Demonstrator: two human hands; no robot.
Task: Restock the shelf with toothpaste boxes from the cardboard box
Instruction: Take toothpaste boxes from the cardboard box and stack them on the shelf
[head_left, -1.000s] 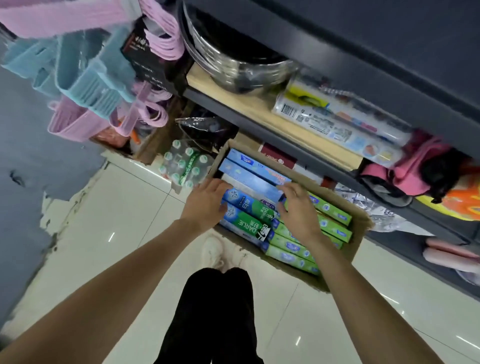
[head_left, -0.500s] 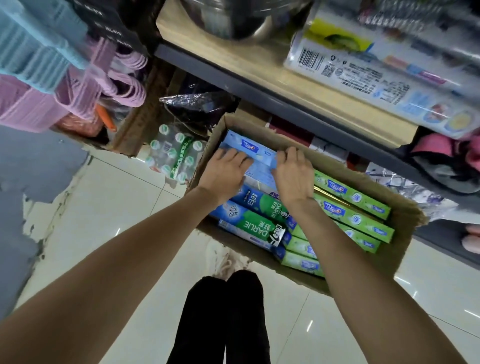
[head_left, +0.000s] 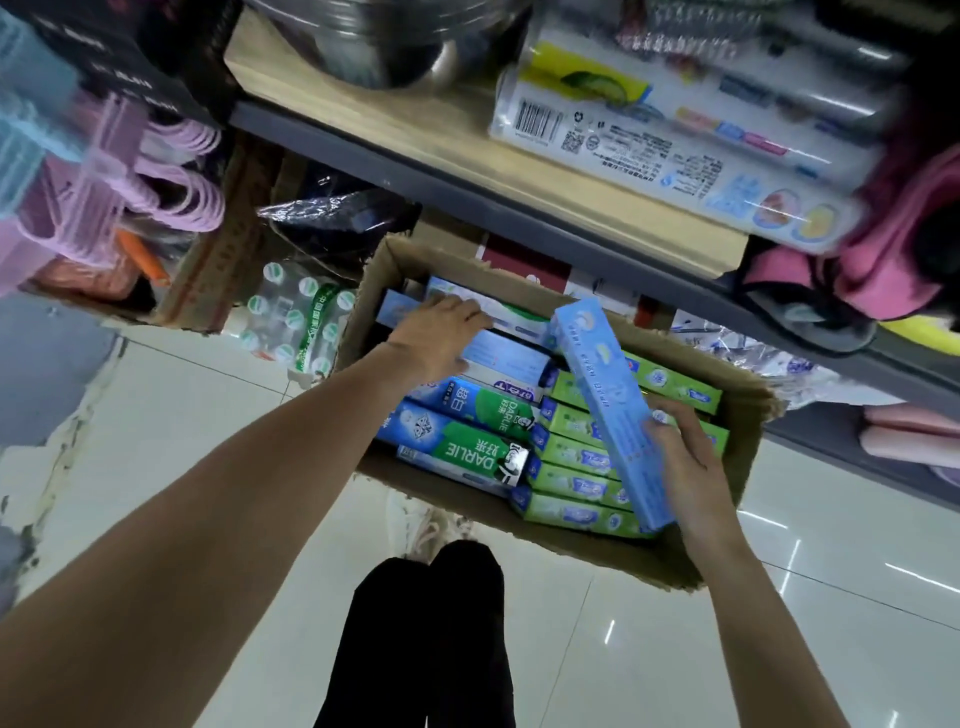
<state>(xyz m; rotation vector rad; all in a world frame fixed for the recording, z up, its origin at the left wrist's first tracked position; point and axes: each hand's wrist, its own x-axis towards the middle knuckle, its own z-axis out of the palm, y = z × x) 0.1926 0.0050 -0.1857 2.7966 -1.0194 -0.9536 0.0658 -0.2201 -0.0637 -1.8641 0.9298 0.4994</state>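
Note:
An open cardboard box (head_left: 737, 415) on the floor holds several toothpaste boxes: light blue ones at the back, blue-green Darlie boxes (head_left: 457, 441) at the front left, green ones (head_left: 576, 452) on the right. My right hand (head_left: 680, 457) grips a long light blue toothpaste box (head_left: 602, 395), lifted and tilted above the green row. My left hand (head_left: 441, 332) lies over the light blue boxes (head_left: 509, 358) at the back of the carton, fingers on one of them. The wooden shelf (head_left: 447, 140) runs above the carton.
On the shelf stand a steel bowl (head_left: 379, 41) and long wrapped packs (head_left: 675, 150). Pink and blue plastic hangers (head_left: 156, 182) hang at the left. A pack of small bottles (head_left: 296, 322) sits left of the carton. My dark trouser legs (head_left: 426, 634) and white floor tiles lie below.
My right hand has lifted one light blue toothpaste box out of the carton and swung it to the right. My left hand has shifted toward the back of the carton.

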